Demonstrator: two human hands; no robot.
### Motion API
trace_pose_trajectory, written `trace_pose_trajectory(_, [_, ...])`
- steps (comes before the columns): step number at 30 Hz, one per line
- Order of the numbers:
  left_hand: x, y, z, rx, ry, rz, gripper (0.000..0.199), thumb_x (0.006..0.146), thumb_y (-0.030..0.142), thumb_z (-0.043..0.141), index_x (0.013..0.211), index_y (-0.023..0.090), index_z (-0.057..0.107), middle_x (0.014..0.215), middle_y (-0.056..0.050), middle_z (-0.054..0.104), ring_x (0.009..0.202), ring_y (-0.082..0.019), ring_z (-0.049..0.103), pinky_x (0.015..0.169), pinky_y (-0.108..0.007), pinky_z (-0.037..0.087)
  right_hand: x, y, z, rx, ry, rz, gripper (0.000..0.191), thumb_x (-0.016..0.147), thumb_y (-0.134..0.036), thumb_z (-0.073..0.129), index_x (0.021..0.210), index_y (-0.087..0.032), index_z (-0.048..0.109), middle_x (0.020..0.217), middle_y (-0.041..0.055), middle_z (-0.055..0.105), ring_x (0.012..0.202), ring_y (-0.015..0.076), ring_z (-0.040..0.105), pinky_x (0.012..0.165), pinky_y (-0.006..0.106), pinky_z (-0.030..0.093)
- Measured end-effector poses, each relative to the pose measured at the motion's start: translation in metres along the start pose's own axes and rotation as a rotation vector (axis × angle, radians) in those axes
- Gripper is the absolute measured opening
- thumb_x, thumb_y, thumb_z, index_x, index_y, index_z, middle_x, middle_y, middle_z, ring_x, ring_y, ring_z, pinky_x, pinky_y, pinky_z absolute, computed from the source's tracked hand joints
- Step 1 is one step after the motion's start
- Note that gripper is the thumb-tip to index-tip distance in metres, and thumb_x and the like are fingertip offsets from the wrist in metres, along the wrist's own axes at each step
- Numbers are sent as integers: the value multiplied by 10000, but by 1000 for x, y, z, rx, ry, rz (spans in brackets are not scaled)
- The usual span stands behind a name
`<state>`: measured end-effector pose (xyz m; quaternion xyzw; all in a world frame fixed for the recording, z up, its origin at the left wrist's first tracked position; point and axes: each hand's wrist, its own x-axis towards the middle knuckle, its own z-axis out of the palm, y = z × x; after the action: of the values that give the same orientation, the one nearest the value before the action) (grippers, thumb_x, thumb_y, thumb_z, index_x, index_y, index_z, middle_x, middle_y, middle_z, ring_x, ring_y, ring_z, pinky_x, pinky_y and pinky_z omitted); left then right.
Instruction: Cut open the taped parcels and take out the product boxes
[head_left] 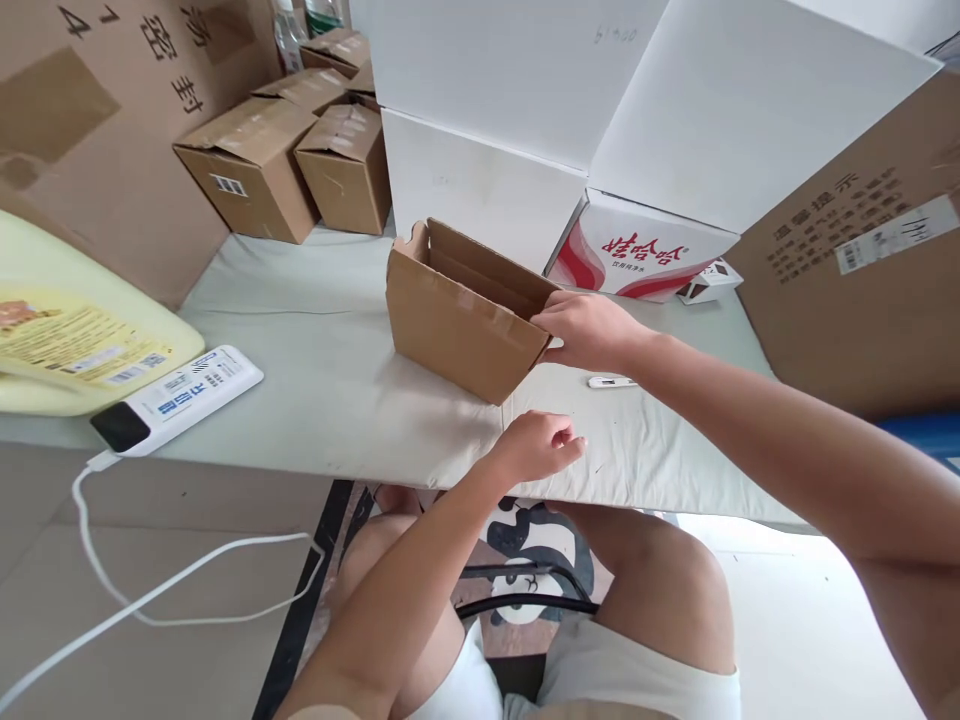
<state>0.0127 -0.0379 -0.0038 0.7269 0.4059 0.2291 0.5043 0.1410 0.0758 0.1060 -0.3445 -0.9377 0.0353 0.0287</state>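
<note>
An open-topped brown cardboard box (465, 335) stands tilted on the cloth-covered table, with a cut-out at its upper left corner. My right hand (589, 328) grips its right end, the fingers over the edge and the thumb lower down. Part of the box's inside shows, and I see no contents there. Closer to me, my left hand (538, 446) hovers at the table's front edge, apart from the box. Its fingers are curled in, with nothing visible in them. A small white utility knife (611, 382) lies just below my right wrist.
Small closed cartons (259, 165) stand at the back left, near a large carton (112, 120). White boxes (480, 180) are stacked behind. A yellow jug (82, 320) and a white power bank (184, 400) with a cable (187, 590) sit left. Another large carton (862, 250) stands right.
</note>
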Motion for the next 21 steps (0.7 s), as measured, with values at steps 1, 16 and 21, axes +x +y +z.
trace_pose_trajectory(1, [0, 0, 0, 29, -8, -3, 340, 891, 422, 575, 653, 229, 427, 656, 8, 550, 670, -179, 484, 656, -324, 336, -3, 2, -1, 28, 11, -24, 129, 844, -386, 821, 860, -271, 765, 786, 52, 707, 827, 233, 638, 608, 323, 409])
trace_pose_trajectory(16, [18, -9, 10, 240, -136, -43, 347, 876, 411, 578, 639, 234, 396, 647, 5, 525, 619, -176, 416, 619, -332, 268, -304, 77, -36, -305, 585, 814, 203, 822, -433, 701, 659, -335, 771, 744, 93, 765, 771, 316, 691, 700, 451, 536])
trace_pose_trajectory(21, [36, -13, 16, 234, -88, -21, 344, 882, 445, 528, 657, 231, 379, 640, 14, 490, 626, -165, 402, 636, -322, 283, -321, 156, -28, -118, 434, 1143, 142, 736, -274, 778, 596, -288, 756, 875, 117, 793, 956, 331, 661, 870, 467, 461])
